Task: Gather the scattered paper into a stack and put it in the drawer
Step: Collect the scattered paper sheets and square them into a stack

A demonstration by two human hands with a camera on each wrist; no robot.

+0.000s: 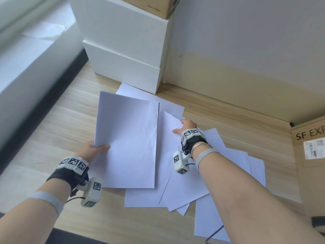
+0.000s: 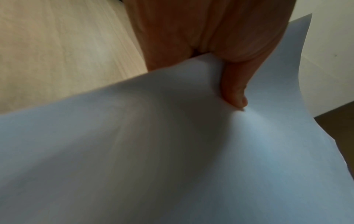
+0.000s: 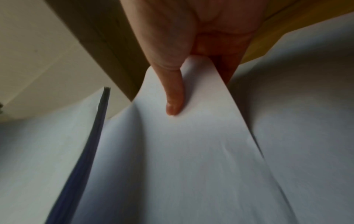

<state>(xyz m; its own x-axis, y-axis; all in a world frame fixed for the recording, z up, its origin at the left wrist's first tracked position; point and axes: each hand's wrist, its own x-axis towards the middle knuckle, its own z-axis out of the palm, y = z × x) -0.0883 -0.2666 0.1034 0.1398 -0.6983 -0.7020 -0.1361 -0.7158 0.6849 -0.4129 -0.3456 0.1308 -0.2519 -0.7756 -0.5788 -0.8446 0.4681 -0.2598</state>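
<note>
A stack of white paper [image 1: 126, 141] is lifted above the wooden floor, and my left hand [image 1: 95, 148] pinches its left edge with the thumb on top. In the left wrist view the thumb [image 2: 234, 91] presses on that stack [image 2: 172, 151]. My right hand [image 1: 186, 128] pinches the edge of a single sheet [image 1: 171, 138], which curls up just right of the stack. The right wrist view shows its thumb [image 3: 174, 97] on the raised sheet [image 3: 182, 151], with the stack's edge [image 3: 99, 121] at the left. Several loose sheets [image 1: 233, 161] lie spread on the floor under and right of my arms.
A white drawer unit [image 1: 126, 55] stands at the back against the wall, its drawers closed, with a cardboard box [image 1: 158, 6] on top. A large cardboard box [image 1: 309, 155] stands at the right. A white ledge [image 1: 26, 67] runs along the left. A black cable [image 1: 214, 233] lies near the bottom.
</note>
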